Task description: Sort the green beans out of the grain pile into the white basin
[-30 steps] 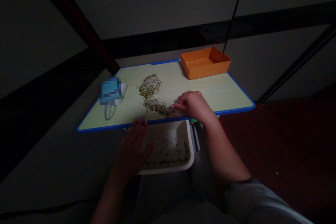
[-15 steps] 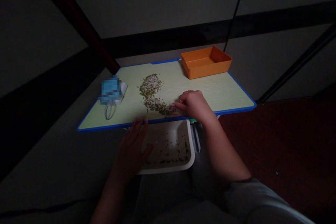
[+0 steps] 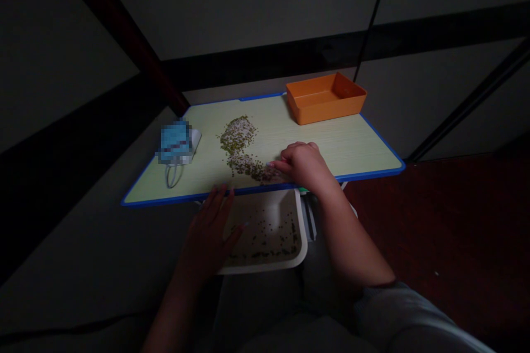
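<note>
Green beans mixed with pale grains lie in a pile [image 3: 239, 135] on the light table top [image 3: 285, 138], trailing toward its front edge. At the near end of this trail is my right hand [image 3: 304, 162], its fingers curled in and its thumb pointing left at the grains. What those fingers hold, if anything, is hidden. My left hand [image 3: 209, 231] is open, fingers spread, fingertips at the blue front edge and thumb over a white bin [image 3: 303, 248]. Scattered dark green beans lie on the bin's bottom, just below the table edge.
An orange box [image 3: 331, 112] stands at the back right of the table. At the left lie a blurred-out blue item [image 3: 175, 140] and a white object with a looped cord [image 3: 173, 176]. A wall with a dark band rises behind; reddish floor shows at right.
Almost nothing differs. My right hand has shifted very slightly to the left at the near end of the beans; my left hand stays in place.
</note>
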Available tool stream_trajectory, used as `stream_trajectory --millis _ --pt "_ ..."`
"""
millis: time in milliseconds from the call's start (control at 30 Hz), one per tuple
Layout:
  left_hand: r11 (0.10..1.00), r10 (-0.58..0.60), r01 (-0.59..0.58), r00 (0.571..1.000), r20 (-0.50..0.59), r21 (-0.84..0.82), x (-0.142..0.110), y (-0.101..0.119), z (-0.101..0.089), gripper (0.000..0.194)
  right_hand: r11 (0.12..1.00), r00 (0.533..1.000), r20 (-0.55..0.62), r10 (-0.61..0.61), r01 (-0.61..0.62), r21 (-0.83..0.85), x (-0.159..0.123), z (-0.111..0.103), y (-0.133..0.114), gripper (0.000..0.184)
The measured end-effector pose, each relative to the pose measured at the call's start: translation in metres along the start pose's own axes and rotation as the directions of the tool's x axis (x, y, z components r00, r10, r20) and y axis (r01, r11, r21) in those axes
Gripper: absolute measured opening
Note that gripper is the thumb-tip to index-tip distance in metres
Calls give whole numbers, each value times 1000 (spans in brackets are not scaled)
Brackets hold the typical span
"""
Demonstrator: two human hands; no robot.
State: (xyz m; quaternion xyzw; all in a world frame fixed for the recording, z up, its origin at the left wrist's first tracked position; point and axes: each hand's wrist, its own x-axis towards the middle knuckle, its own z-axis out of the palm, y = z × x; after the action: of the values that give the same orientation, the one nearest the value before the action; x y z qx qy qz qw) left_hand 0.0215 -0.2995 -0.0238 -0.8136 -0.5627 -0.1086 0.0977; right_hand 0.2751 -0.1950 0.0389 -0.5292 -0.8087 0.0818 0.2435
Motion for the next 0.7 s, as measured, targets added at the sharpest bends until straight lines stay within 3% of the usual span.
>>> stream_trajectory --millis 700 --pt "1000 12 -12 1000 -13 -15 0 0 1 75 998 999 17 -49 48 44 0 1 -1 32"
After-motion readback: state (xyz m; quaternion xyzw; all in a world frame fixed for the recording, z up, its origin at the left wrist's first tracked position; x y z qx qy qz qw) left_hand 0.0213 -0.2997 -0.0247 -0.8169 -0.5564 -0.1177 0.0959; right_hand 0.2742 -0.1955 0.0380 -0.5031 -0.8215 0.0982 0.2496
